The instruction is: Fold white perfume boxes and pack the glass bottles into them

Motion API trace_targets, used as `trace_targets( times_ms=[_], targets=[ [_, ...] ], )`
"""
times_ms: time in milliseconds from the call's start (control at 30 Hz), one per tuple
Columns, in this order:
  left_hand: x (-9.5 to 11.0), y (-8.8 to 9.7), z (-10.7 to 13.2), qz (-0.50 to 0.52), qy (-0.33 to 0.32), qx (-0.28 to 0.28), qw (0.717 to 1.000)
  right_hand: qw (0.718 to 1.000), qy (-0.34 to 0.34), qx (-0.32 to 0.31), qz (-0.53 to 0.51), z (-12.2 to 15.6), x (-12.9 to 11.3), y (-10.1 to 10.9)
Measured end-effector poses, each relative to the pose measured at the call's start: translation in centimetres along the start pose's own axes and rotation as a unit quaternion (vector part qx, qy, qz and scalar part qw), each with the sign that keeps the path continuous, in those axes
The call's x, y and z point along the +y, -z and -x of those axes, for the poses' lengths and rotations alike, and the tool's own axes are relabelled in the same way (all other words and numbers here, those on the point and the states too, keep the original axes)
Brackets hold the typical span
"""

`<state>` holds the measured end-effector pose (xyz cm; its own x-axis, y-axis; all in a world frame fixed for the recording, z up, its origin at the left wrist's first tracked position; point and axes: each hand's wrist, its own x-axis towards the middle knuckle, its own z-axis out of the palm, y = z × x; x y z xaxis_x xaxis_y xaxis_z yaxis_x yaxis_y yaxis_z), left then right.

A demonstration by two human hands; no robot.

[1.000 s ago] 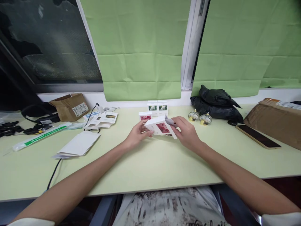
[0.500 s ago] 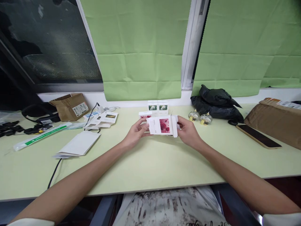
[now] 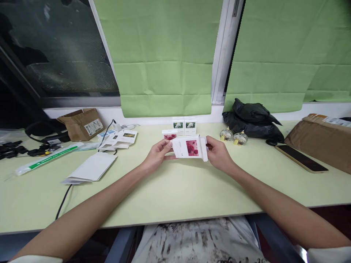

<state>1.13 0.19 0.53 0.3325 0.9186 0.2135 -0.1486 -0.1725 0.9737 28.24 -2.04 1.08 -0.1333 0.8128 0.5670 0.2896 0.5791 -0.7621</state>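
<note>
Both my hands hold a small white carton with a red flower picture [image 3: 189,148] just above the pale green table [image 3: 175,193]. My left hand [image 3: 157,155] pinches its left end, fingers closed on it. My right hand [image 3: 218,153] grips the right end, where a flap stands open. Right behind the carton stands another white box with a red picture [image 3: 169,135]. Two white boxes with green pictures [image 3: 184,125] stand further back by the wall.
Two small round glass bottles [image 3: 233,137] and a black bag [image 3: 252,118] lie at the right, then a phone [image 3: 301,159] and a brown parcel [image 3: 320,140]. At the left are flat white cartons [image 3: 91,168], printed cards [image 3: 120,140], a cardboard box [image 3: 82,124] and a black cable [image 3: 63,201].
The carton was tilted with its flap up a second ago. It has been turned level with its flower face toward me, and my hands have settled at its two ends.
</note>
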Motion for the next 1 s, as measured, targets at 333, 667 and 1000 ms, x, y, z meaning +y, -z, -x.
trace_targets(
  times_ms=[333,667,1000],
  targets=[
    [0.2,-0.8,0.2,0.004,-0.006,-0.002,1.0,0.998,-0.04,-0.014,-0.053,-0.2,0.8,-0.1],
    [0.0,-1.1,0.3,-0.044,-0.044,0.031,0.998,0.999,-0.016,-0.014,-0.029,0.1,0.2,-0.3],
    [0.3,-1.1,0.4,0.001,-0.006,0.052,0.999,0.998,0.032,-0.047,-0.035,-0.3,0.6,0.1]
  ],
)
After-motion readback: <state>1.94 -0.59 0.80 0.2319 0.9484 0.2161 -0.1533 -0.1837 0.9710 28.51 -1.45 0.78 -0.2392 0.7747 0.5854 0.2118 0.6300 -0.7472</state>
